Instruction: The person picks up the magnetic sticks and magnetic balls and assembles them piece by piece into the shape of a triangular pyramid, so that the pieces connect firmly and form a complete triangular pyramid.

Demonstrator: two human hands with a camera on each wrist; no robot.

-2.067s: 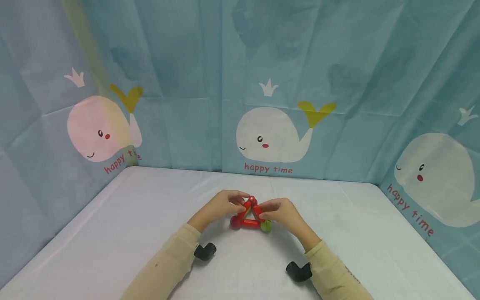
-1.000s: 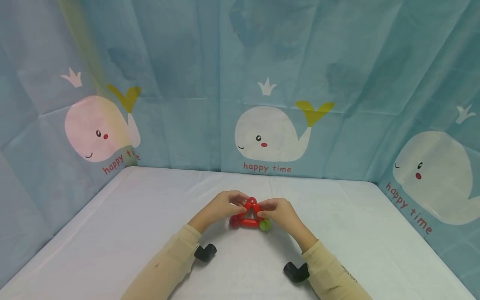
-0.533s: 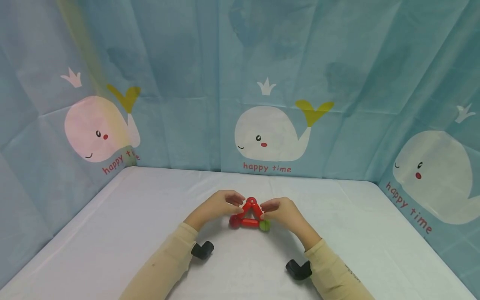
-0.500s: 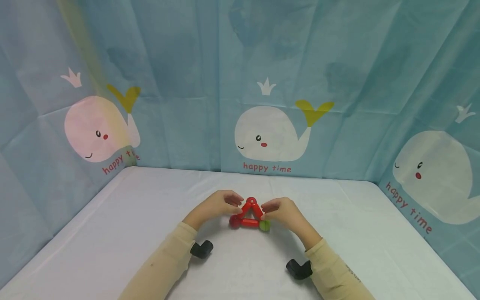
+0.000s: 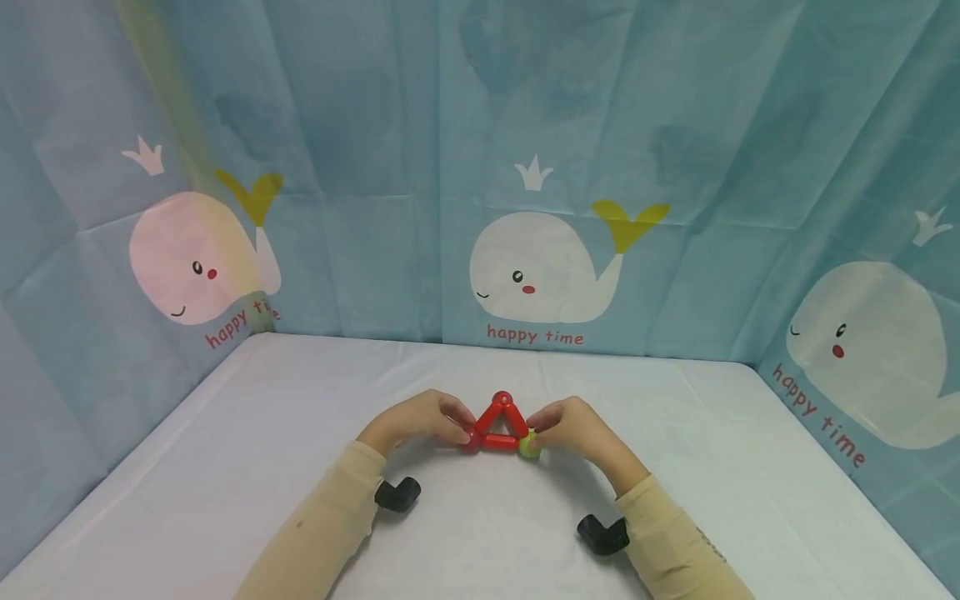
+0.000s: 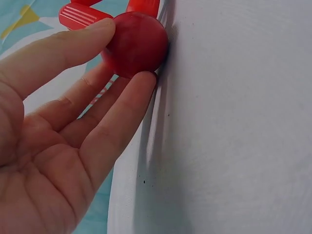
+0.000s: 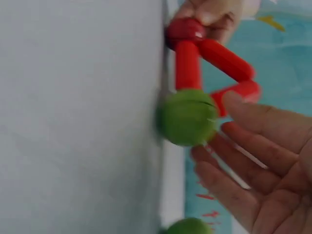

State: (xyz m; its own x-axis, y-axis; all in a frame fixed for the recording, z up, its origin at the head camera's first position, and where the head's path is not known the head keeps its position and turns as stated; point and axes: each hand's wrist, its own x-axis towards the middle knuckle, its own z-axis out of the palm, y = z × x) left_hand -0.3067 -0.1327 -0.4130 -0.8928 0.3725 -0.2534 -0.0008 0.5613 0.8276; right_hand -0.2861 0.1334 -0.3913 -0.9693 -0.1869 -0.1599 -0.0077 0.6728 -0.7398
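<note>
A triangle of red toy building rods (image 5: 500, 442) stands on the table, with balls at its corners. A dark red ball (image 6: 139, 45) is the left corner, a green ball (image 7: 187, 117) the right one, and a red ball (image 5: 502, 400) the far one. My left hand (image 5: 423, 419) pinches the dark red ball, thumb on one side and fingertips on the other. My right hand (image 7: 263, 165) is spread around the green ball, fingers fairly straight. Its thumb lies in front of a red rod in the right wrist view, and the other fingertips sit close beside the ball.
A white cloth covers the table (image 5: 480, 533). Blue whale-print curtains (image 5: 360, 167) stand behind and at both sides. Black camera mounts (image 5: 397, 495) stick out from both wrists. Part of another green ball (image 7: 187, 227) shows at the bottom of the right wrist view.
Both hands have let go of the slanted rods and moved outward and down to the near corners. My left hand has taken the dark red ball. The triangle has shifted slightly away.
</note>
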